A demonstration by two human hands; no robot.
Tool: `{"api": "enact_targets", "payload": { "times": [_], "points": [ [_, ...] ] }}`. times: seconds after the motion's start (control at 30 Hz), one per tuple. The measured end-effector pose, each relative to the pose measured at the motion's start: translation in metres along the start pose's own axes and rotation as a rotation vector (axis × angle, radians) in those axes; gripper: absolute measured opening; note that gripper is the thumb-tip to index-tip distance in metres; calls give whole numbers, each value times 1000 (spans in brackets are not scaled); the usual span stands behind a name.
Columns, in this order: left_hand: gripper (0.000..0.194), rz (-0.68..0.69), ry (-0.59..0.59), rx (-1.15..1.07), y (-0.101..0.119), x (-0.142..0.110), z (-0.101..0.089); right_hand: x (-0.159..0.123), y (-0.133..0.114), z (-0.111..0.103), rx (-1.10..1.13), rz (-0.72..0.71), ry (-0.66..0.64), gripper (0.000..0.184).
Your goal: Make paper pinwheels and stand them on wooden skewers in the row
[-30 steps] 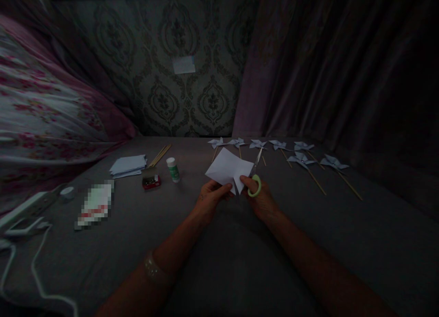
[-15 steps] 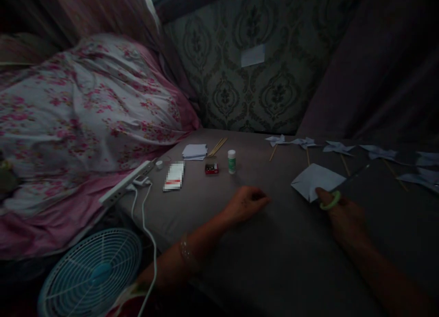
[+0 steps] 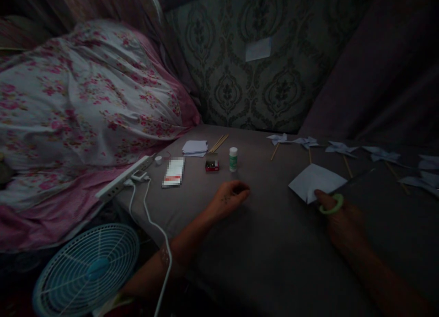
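Note:
My right hand (image 3: 343,221) grips a white square of paper (image 3: 315,182) by its near corner, thumb on top. A slit shows near that corner. Scissors with a light green handle (image 3: 332,205) hang on the same hand, their dim blades pointing up and to the right. My left hand (image 3: 229,200) is over the grey cloth, apart from the paper. Its fingers are loosely curled and nothing shows in them. Beyond it stand a white and green glue stick (image 3: 233,160) and a small red box (image 3: 211,165) of little metal pieces.
Several paper pinwheels (image 3: 339,147) on sticks lie along the back right. Stacked paper (image 3: 195,147) and thin wooden sticks (image 3: 218,143) lie at the back. On the left are a blurred packet (image 3: 173,173), a white cap (image 3: 158,160), a power strip (image 3: 125,177) with cables, and a blue fan (image 3: 92,269).
My left hand has let go of the paper and moved left. The paper and scissors stay in my right hand. My view has swung left, bringing the fan into sight.

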State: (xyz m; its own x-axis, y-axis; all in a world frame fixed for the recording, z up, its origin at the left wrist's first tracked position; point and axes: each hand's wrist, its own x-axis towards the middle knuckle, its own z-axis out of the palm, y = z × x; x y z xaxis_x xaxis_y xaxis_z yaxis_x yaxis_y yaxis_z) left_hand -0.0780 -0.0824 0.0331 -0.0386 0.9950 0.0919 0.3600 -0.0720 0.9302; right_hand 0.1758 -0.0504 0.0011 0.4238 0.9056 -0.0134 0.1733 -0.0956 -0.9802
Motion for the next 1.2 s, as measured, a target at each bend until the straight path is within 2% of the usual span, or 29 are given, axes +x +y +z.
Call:
{"api": "enact_targets", "payload": {
  "times": [0.1, 0.27, 0.4, 0.5, 0.57, 0.63, 0.7, 0.77, 0.83, 0.93, 1.1, 1.2],
  "points": [
    [14, -16, -22, -26, 10, -4, 15, -12, -11, 4, 11, 60, -47, 35],
    [30, -64, -83, -159, 15, -12, 43, -30, -29, 4, 1, 38, -135, 38],
    [25, -13, -27, -19, 13, -8, 39, -26, -22, 3, 67, 21, -161, 38],
    [24, -80, 5, -28, 16, -4, 35, -20, -12, 6, 157, 5, -186, 40],
    [31, -201, -49, -154, 19, -3, 42, -19, -9, 10, 223, -14, -193, 41],
    [39, -346, -125, -328, 22, -2, 56, -20, -9, 12, 296, -54, -196, 43],
    [42, -435, -183, -542, 27, -2, 72, -19, -9, 14, 340, -85, -202, 44],
    [37, -439, -166, -759, 32, 0, 84, -18, -8, 15, 361, -120, -226, 41],
    [31, -402, -100, -907, 36, 4, 91, -16, -6, 14, 363, -127, -258, 39],
    [25, -358, -30, -950, 36, 10, 91, -12, -6, 10, 369, -93, -271, 40],
    [25, -302, 50, -829, 29, 21, 77, 1, -14, 4, 446, -82, -221, 38],
    [22, -257, 44, -772, 26, 27, 70, 6, -16, 1, 416, -89, -253, 37]
  ]
}}
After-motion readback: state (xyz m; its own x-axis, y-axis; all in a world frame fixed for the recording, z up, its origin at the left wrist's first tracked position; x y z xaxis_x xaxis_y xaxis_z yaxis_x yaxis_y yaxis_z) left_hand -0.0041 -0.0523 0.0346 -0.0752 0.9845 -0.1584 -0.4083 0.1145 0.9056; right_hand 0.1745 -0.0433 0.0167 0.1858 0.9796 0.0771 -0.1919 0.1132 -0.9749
